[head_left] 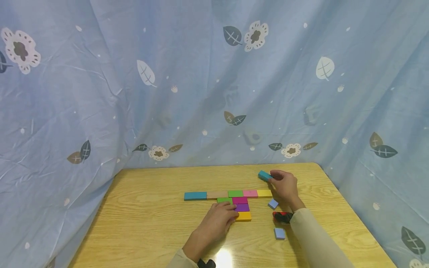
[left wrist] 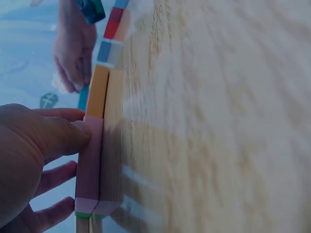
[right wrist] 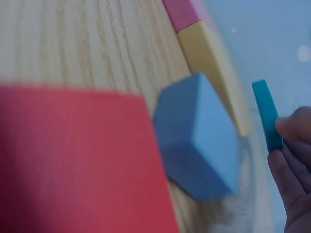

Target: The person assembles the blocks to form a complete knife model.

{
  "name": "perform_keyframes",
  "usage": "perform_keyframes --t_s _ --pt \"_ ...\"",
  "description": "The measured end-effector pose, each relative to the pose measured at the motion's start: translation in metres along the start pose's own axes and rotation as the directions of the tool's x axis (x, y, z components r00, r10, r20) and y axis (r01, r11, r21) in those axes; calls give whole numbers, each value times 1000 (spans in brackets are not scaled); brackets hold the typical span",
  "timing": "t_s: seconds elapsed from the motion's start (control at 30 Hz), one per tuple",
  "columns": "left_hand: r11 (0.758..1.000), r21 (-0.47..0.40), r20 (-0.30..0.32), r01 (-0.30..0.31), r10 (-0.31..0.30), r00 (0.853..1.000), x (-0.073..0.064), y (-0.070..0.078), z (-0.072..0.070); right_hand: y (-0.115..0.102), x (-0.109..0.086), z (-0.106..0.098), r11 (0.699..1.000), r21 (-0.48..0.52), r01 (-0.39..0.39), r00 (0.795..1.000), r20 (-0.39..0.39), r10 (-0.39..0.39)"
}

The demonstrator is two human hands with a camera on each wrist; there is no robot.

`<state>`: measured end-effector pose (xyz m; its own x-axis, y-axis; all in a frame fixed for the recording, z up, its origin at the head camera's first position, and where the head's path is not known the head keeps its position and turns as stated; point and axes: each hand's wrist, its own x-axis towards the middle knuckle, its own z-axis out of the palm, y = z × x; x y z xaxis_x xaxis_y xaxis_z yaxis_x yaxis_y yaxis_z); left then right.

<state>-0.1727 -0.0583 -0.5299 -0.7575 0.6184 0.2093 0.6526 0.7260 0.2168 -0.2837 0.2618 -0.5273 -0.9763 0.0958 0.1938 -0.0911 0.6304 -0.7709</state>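
Observation:
My right hand [head_left: 285,185] pinches a blue-teal block [head_left: 265,176] near the table's back edge. In the right wrist view that block [right wrist: 266,114] stands out between thumb and fingers, above the table. My left hand [head_left: 217,219] rests over the left side of the stacked rows, fingers stretched across the purple block [head_left: 242,207] and orange block [head_left: 244,216]. Its thumb touches a pink block [left wrist: 89,160] in the left wrist view; in the head view the hand hides that block. Magenta [head_left: 240,200] and green [head_left: 224,200] blocks lie just beyond the fingertips.
A row beyond holds a teal block [head_left: 195,196], a wood-toned block [head_left: 217,195], a green [head_left: 235,193], a pink [head_left: 250,193] and a yellow block [head_left: 264,193]. Two light-blue blocks, one farther [head_left: 273,203] and one nearer [head_left: 279,233], flank a red block [head_left: 275,214]. A patterned curtain [head_left: 207,93] surrounds the table.

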Motion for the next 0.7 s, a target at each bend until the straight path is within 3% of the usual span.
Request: perform_keyframes --t_s 0.17,0.3,0.47,0.7 --pt "1000 -17 -10 -1 1 1000 -1 0 -1 -7 -11 -20 991 -8 131 991 24 -131" --pt "1000 -28 -10 2 -2 1000 -2 1 -1 -13 -22 -35 974 25 226 968 107 -228" --pt "999 -34 -6 4 -4 1000 -2 2 -1 -21 -34 -47 961 45 274 937 212 -277" --pt "999 -49 -3 9 -9 1000 -2 2 -2 -33 -44 -51 942 65 331 895 295 -335"
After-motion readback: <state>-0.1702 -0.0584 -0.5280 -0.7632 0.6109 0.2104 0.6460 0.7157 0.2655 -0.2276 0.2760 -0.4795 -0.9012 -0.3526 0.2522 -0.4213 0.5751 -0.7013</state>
